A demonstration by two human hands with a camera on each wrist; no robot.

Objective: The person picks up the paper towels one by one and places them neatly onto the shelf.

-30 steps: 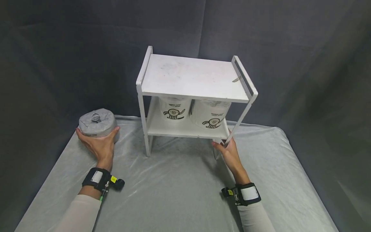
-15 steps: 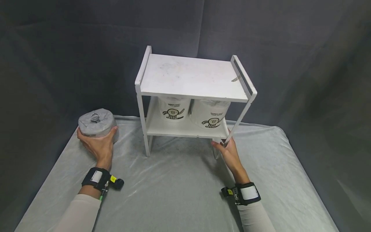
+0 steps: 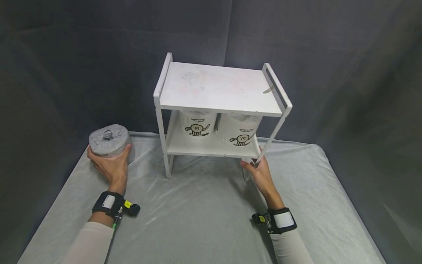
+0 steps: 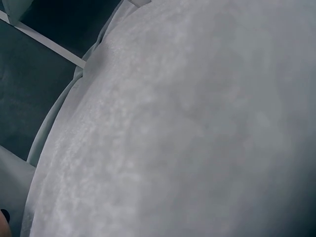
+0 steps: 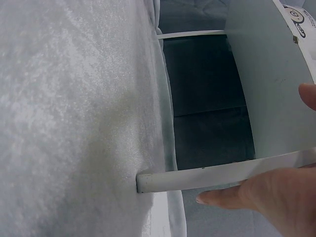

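Note:
In the head view my left hand (image 3: pixel 113 170) holds a paper-wrapped toilet roll (image 3: pixel 108 139) at the left of the table, thumb on its right side and fingers round its left. A white two-tier shelf rack (image 3: pixel 217 88) stands in the middle. My right hand (image 3: pixel 263 179) grips its front right leg (image 3: pixel 274 137) low down, just under the lower shelf. The right wrist view has that leg (image 5: pixel 197 180) between the thumb (image 5: pixel 308 96) and the fingers (image 5: pixel 222 197). Only blurred cloth fills most of the left wrist view; the roll is out of its sight.
Two more toilet rolls, one at left (image 3: pixel 197 124) and one at right (image 3: pixel 239 130), stand on the lower shelf (image 3: pixel 197 149) with printed dog drawings facing me. Pale grey cloth (image 3: pixel 197 220) covers the table. A dark curtain (image 3: pixel 204 29) hangs behind.
My left thumb has drawn in slightly against the roll. The right hand keeps its place on the leg, and the rack and the rolls on it look unchanged.

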